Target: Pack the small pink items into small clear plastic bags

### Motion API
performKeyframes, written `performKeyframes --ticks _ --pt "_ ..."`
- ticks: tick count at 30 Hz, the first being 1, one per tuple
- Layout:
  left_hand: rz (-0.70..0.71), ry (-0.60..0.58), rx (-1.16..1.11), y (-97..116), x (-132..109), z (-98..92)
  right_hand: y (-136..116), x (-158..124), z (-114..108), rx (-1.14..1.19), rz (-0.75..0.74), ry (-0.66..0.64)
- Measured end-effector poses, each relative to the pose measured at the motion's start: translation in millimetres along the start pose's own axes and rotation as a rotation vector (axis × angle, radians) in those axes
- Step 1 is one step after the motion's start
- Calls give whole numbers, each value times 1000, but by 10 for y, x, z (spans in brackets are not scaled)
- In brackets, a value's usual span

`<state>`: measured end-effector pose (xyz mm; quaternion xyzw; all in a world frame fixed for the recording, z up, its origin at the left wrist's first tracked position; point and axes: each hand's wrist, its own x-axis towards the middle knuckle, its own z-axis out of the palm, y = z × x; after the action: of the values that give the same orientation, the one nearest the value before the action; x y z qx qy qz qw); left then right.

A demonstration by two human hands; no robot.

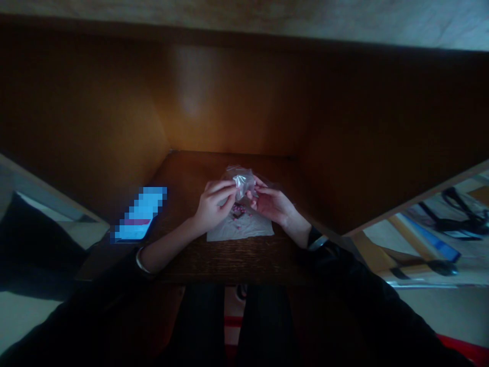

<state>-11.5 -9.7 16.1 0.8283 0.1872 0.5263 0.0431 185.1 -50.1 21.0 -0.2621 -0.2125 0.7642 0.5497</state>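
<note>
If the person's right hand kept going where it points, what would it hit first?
The right hand would meet the clear plastic bag first; they seem to touch, though depth is unclear.

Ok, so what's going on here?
A person is holding a small clear plastic bag up between their left hand and right hand, fingers pinching it from both sides. Below the hands, small pink bits lie on a white sheet spread on a dark wooden desk. A phone with a lit, blurred screen lies off to the left.
</note>
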Motion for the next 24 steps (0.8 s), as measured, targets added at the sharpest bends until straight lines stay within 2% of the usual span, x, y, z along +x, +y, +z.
performKeyframes --ticks 5,8,12,15,21,24 --pt "-102 -18 -173 14 14 -4 -5 10 -33 -77 -58 -14" --pt "-161 5 -235 29 22 -23 -10 16 -49 -91 -78 25" --pt "-223 53 -253 47 25 -28 -10 9 -23 -64 -89 77" --pt "-252 74 -258 53 36 -8 -7 -1 6 -60 -121 70" --pt "-398 84 -276 36 46 34 0 -21 32 -35 -124 58" --pt "-415 79 -301 36 44 18 -2 -20 27 -35 -128 54"
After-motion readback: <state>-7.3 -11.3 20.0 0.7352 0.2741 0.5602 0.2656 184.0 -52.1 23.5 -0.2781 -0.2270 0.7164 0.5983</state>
